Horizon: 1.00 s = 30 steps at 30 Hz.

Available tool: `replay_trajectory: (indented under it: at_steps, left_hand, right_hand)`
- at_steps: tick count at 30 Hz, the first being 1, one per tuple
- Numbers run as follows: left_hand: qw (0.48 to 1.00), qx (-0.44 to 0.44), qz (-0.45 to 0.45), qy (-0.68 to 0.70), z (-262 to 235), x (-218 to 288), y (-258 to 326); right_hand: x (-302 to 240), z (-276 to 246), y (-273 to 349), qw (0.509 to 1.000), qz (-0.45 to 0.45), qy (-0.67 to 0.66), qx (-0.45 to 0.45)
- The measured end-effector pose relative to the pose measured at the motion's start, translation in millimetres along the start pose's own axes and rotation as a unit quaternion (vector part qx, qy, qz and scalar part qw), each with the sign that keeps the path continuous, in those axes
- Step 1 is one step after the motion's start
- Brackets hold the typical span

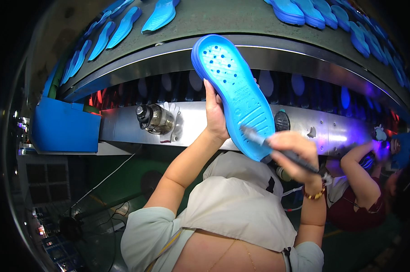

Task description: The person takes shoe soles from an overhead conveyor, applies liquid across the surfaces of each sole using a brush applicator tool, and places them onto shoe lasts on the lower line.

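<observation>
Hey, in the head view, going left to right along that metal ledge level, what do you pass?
Blue bin → bottle → left hand → blue sole → right hand holding a brush → another person's arm.

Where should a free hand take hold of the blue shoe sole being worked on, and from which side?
Probably grip the blue shoe sole along its left edge near the middle, coming from the left, as the left hand does. It stands tilted, toe end up, and the right hand works a brush at its lower end, so that end stays clear.
</observation>
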<state>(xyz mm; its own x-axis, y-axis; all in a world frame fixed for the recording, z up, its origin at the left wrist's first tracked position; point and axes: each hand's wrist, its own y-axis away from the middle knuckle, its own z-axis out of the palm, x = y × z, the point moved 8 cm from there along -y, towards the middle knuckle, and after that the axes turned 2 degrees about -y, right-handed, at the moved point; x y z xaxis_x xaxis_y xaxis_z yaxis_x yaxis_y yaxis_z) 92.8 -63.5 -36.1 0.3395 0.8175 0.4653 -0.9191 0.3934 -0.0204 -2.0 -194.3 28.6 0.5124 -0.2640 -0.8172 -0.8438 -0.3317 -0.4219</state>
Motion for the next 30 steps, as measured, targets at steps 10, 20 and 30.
replay_trajectory:
  at_steps: [10, 20, 30]
  left_hand:
    - [0.999, 0.010, 0.031, -0.038, 33, 15, 10]
    - [0.992, -0.035, 0.061, 0.102, 21, 5, 17]
    - [0.993, -0.049, 0.009, 0.103, 17, 9, 5]
  right_hand:
    - [31, -1, 13, 0.900, 0.139, -0.390, 0.135]
    - [6, -2, 3, 0.981, 0.081, -0.112, 0.135]
    - [-11, 1, -24, 0.995, -0.022, -0.086, -0.046]
